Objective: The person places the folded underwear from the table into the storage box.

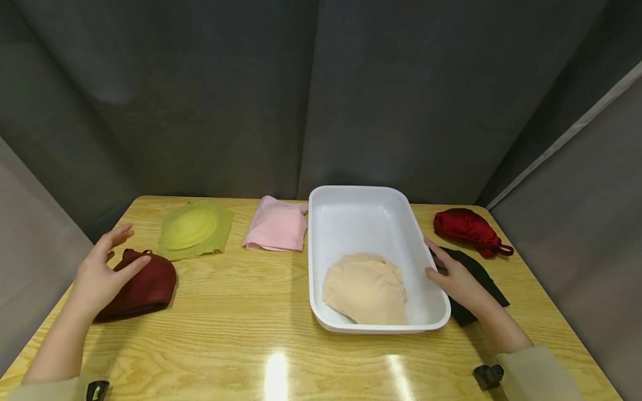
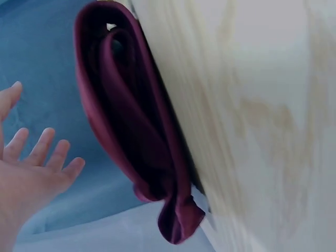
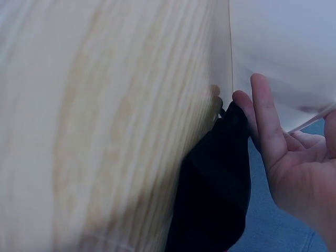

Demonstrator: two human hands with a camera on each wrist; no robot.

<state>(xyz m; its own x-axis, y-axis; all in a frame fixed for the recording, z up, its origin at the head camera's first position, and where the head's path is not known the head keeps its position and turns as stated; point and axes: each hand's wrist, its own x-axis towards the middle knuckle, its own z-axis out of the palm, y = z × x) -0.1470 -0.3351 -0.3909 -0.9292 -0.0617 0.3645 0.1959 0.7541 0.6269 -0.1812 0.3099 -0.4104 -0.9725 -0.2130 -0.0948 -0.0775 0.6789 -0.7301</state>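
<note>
My left hand point(image 1: 102, 273) hovers over a dark maroon folded fabric piece point(image 1: 145, 287), fingers spread and holding nothing. In the left wrist view that piece point(image 2: 126, 105) shows its open fold and a small knotted end, apart from the fingers. My right hand point(image 1: 456, 281) is at the right side of a white plastic tub point(image 1: 358, 223), its thumb by the rim. The right wrist view shows fairly straight fingers point(image 3: 269, 121) against the tub's outer wall. A crumpled beige cloth point(image 1: 368, 289) lies in the tub's near end. Under the right hand is a black cloth point(image 1: 481, 275).
A yellow-green rounded fabric piece point(image 1: 195, 228) and a folded pink cloth point(image 1: 278, 225) lie along the back left of the wooden table point(image 1: 225, 334). A shiny red padded piece with a loop point(image 1: 466, 225) is at the back right. Grey curtains point(image 1: 210, 100) enclose the table.
</note>
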